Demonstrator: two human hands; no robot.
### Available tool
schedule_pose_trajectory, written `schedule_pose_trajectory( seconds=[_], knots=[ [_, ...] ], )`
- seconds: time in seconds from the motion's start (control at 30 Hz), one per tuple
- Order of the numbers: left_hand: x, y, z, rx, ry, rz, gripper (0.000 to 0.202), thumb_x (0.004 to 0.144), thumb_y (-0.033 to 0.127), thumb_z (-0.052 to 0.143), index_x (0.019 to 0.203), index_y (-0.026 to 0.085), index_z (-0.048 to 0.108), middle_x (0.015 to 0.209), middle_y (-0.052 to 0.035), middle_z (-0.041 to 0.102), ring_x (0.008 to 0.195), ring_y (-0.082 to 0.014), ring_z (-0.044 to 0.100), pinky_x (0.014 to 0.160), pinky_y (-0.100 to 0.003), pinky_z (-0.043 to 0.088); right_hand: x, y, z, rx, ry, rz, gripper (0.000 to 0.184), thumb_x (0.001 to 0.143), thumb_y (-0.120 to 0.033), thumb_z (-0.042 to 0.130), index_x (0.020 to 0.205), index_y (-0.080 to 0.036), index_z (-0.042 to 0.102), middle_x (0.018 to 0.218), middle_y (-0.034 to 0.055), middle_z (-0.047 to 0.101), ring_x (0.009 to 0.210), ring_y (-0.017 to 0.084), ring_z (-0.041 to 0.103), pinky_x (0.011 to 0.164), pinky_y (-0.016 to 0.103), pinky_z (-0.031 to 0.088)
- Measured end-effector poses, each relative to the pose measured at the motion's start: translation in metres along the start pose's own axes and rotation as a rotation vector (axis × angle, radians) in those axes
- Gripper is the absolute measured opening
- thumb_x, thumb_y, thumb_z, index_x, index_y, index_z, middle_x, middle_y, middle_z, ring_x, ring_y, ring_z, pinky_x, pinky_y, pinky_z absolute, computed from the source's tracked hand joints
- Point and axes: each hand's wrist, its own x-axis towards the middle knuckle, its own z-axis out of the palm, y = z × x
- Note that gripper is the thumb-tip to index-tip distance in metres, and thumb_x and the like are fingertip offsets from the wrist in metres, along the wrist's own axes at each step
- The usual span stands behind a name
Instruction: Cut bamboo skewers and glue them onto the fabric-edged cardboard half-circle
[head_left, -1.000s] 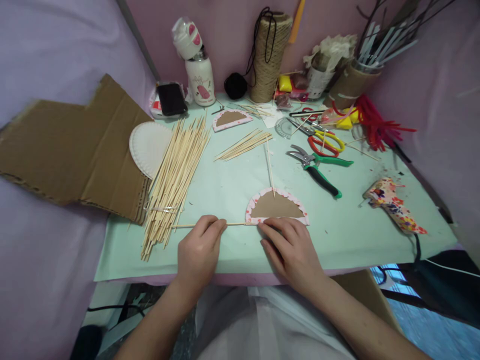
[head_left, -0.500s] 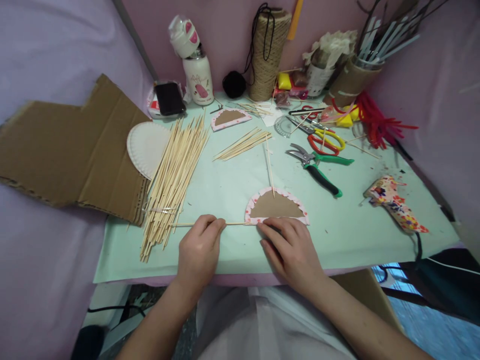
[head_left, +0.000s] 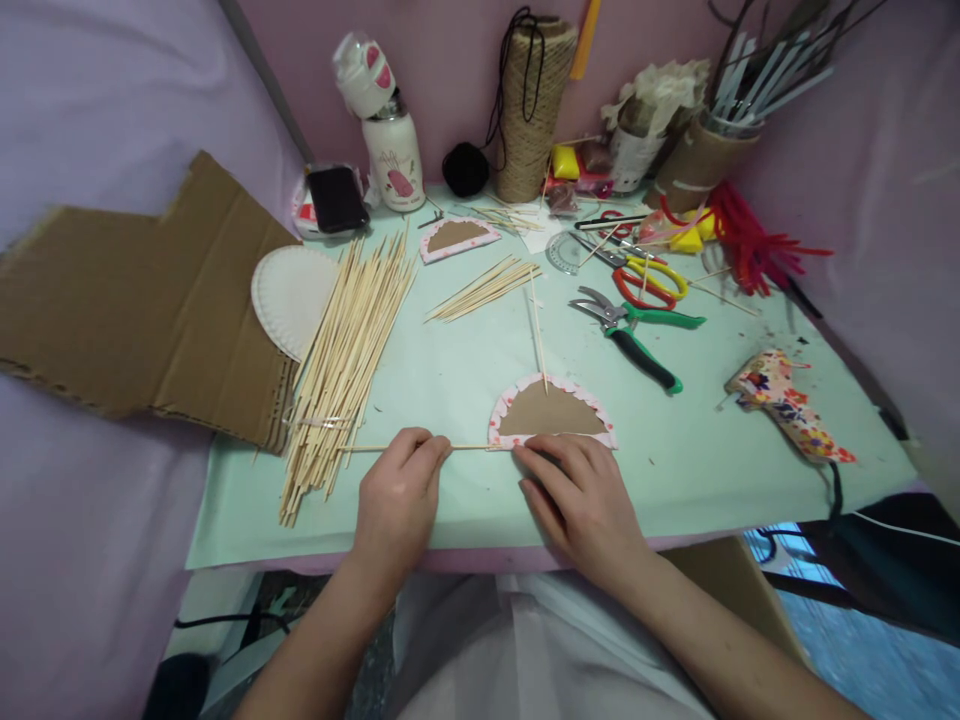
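My left hand [head_left: 401,490] is closed on a thin wooden skewer [head_left: 469,447] that runs sideways near the table's front. The skewer's right end meets the lower left edge of a cardboard half-circle [head_left: 559,412] with a pink-and-white patterned border. My right hand [head_left: 581,500] presses its fingertips on the straight lower edge of the half-circle, with the skewer's end by them. Exactly how the skewer sits under those fingers is hidden. A second skewer [head_left: 538,330] stands out from the top of the curved edge, pointing away from me.
At left lie a big bundle of skewers [head_left: 345,350], a white paper plate [head_left: 289,300] and cardboard [head_left: 142,310]. Farther back are loose skewers [head_left: 484,288] and another half-circle [head_left: 459,240]. Pruning shears [head_left: 626,330], scissors [head_left: 652,280] and a flower-patterned glue gun [head_left: 787,405] lie right.
The view has shifted very slightly. Both hands, the skewer and the half-circle otherwise keep their places.
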Motion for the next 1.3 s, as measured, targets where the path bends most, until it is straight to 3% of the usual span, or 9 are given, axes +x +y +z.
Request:
schedule_pose_trajectory(
  seconds=[1.3],
  knots=[
    [0.0031,0.0001,-0.0042,0.018,-0.032,0.037,0.021,0.089,0.016,0.048,0.088,0.018,0.069,0.085,-0.0025,0.065,0.071,-0.0129,0.060,0.065,-0.023,0.045,0.0002,0.0002,0.0012,-0.006,0.017,-0.002,0.030,0.085,-0.017,0.056,0.115,-0.016,0.062,0.109,0.0107,0.064,0.100,0.024,0.051,0.087,0.041,0.042]
  ],
)
